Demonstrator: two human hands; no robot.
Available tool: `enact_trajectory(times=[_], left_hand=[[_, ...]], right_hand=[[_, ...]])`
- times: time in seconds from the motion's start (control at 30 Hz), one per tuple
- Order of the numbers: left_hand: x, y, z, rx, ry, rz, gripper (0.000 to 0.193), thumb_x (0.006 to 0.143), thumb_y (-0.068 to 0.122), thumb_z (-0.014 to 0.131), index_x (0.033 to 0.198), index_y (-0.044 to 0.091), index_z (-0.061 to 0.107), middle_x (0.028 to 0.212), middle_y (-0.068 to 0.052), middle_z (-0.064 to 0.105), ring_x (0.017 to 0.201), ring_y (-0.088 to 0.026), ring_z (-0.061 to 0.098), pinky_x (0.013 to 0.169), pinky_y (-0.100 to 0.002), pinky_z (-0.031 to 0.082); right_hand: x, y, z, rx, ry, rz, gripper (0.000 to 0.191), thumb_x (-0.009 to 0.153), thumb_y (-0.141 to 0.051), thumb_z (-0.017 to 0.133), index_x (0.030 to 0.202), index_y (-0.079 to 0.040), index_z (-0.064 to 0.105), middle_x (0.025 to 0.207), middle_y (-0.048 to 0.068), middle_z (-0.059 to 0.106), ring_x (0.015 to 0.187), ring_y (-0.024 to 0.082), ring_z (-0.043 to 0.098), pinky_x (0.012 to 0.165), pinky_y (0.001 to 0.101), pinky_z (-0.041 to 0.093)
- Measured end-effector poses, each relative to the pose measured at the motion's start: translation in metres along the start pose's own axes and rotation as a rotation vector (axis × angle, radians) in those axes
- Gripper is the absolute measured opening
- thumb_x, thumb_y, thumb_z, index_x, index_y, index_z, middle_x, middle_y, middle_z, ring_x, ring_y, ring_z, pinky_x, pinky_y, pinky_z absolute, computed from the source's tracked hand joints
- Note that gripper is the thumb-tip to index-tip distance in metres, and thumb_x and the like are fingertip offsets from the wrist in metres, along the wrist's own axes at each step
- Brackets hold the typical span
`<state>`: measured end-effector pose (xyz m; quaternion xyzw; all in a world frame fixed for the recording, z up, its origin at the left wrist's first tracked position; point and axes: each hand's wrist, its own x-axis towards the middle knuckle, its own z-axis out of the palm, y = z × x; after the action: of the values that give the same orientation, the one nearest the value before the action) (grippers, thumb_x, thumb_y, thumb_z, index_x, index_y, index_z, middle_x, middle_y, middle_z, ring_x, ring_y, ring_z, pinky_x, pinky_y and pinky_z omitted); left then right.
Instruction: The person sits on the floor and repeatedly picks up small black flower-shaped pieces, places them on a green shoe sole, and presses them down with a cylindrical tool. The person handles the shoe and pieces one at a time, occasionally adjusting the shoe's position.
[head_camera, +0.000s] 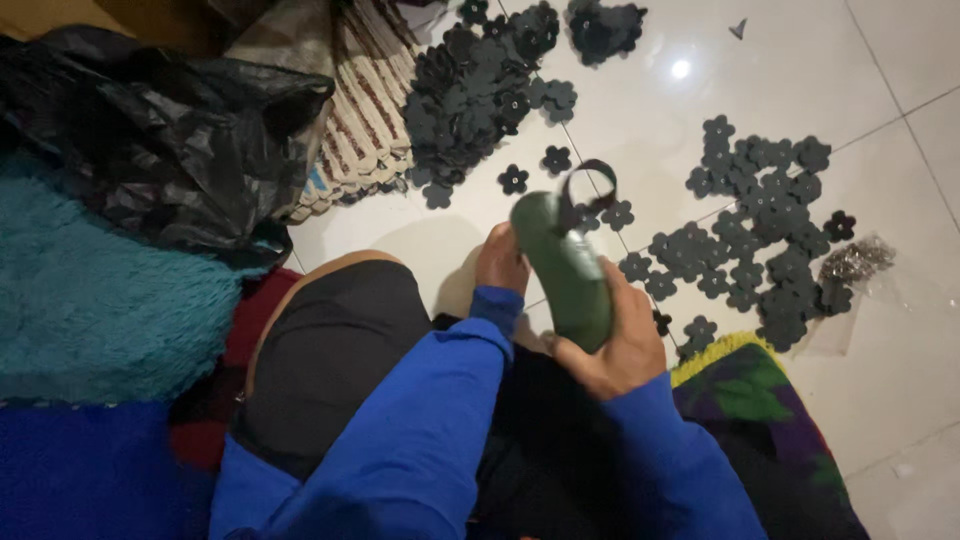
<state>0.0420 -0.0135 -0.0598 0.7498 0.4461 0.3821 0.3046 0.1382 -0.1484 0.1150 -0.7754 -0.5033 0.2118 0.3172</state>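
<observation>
Green smooth sole (565, 268) clasped in right hand (610, 345); left hand (500, 262) grip state unclear.

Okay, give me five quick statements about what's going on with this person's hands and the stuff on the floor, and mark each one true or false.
1. The right hand grips a green shoe-shaped form. True.
2. A black strap loops at the top of the green form. True.
3. The floor is covered in red star cut-outs. False: the cut-outs are dark flower shapes.
4. The left hand rests on the teal fluffy rug. False: it is beside the green form, above the tiles.
5. A crumpled black plastic bag lies at the left. True.
</observation>
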Motion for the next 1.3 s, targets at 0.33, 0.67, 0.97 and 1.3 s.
enact_trajectory(times=[0.33,0.67,0.97,1.3], left_hand=[[0.000,0.001,-0.006,0.009,0.009,-0.048,0.031,0.088,0.011,0.075,0.118,0.016,0.072,0.109,-0.010,0.072,0.098,-0.030,0.070,0.085,-0.039,0.059],[-0.002,0.017,-0.005,-0.269,0.121,-0.228,0.025,0.092,0.014,0.078,0.116,0.011,0.078,0.106,-0.007,0.072,0.090,-0.017,0.073,0.077,-0.031,0.060],[0.007,0.026,-0.006,-0.371,0.333,-0.259,0.011,0.099,0.014,0.075,0.103,0.004,0.074,0.109,-0.008,0.076,0.091,-0.016,0.072,0.080,-0.029,0.059],[-0.025,0.038,-0.014,-0.106,-0.079,-0.273,0.013,0.098,0.018,0.068,0.103,0.007,0.073,0.090,-0.012,0.066,0.081,-0.029,0.066,0.073,-0.039,0.052]], right_hand=[[0.006,0.004,0.004,0.101,0.066,-0.142,0.102,0.067,-0.024,0.087,0.152,0.002,0.038,0.129,0.023,0.055,0.118,0.038,0.060,0.097,0.0426,0.051],[0.001,0.059,0.006,0.383,0.125,0.314,0.061,0.076,-0.030,0.077,0.127,-0.002,0.057,0.109,0.014,0.070,0.096,0.031,0.070,0.085,0.0380,0.056],[0.010,0.119,-0.037,1.123,0.137,0.757,0.061,0.086,-0.056,0.059,0.109,0.000,0.058,0.087,0.013,0.059,0.063,0.026,0.058,0.053,0.0386,0.046],[0.020,0.083,-0.034,1.177,0.092,0.722,0.058,0.085,-0.057,0.060,0.108,-0.003,0.057,0.082,0.012,0.056,0.060,0.026,0.056,0.051,0.0379,0.045]])
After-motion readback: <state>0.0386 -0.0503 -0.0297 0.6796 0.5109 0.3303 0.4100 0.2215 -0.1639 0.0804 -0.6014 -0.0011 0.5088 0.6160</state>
